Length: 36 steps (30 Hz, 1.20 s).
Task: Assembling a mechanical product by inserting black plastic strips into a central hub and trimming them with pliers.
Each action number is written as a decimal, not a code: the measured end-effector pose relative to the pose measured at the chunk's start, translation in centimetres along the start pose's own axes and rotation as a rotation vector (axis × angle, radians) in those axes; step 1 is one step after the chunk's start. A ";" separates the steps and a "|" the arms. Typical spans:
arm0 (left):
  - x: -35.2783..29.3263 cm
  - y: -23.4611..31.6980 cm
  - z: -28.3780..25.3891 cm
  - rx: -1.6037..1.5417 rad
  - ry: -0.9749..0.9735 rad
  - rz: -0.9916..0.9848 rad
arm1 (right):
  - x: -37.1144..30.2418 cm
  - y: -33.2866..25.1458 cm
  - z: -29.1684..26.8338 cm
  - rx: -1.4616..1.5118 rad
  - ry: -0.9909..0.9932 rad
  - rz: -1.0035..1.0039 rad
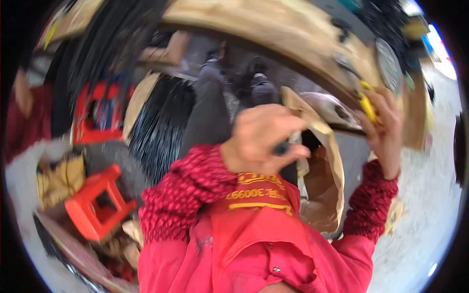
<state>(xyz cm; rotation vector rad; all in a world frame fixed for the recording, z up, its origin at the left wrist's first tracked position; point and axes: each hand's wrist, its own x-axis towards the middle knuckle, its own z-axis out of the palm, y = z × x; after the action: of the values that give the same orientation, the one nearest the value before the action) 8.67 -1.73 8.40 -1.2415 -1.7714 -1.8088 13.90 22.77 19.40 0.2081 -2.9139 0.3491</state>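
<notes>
One pair of yellow-handled pliers (367,106), blurred, is well to the right of the red apron (254,239), its handle pinched between the thumb and bent fingers of the right hand (388,129) and its grey head pointing away from the apron, over the edge of the wooden workbench (264,24). The left hand (259,139) is just beyond the apron's printed part: its thumb and forefinger curve apart, with one small dark thing (281,148) in the gap; whether the other, curled fingers grip it, I cannot tell. The only clear writing is on the apron itself, two lines of yellow lettering (259,194) with numerals among them, upside down in this view, and one yellow stripe under them. Two crinkled, patterned red sleeves (190,188) flank the apron. One open brown paper bag (320,215) stands just right of it. Left of the apron are two bundles of black strands, the nearer (163,124) against brown paper, the farther (115,44) draped by the workbench, and two red plastic stools (83,217). One round grey disc (389,66) is beyond the apron to the right; far left of it, one other person's dark red garment (29,122) shows.
</notes>
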 end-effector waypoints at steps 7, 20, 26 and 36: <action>0.7 0.6 -0.7 0.146 0.049 0.128 | -0.1 1.9 -0.8 -0.294 0.104 -0.094; -7.7 -13.9 -8.5 0.844 0.006 -0.797 | -1.2 -7.9 6.7 0.181 -0.044 -0.132; -13.8 -16.5 -9.8 0.551 0.197 -0.968 | -1.0 -10.8 10.2 0.267 -0.150 -0.200; -9.0 -11.6 -8.1 0.325 0.295 -0.832 | -0.2 -13.2 15.1 0.521 -0.317 -0.377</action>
<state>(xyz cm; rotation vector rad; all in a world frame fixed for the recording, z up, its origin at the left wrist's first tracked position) 2.41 -10.15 -4.65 -0.0718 -2.4534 -1.8127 13.56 6.36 7.84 0.9501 -2.9170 1.0839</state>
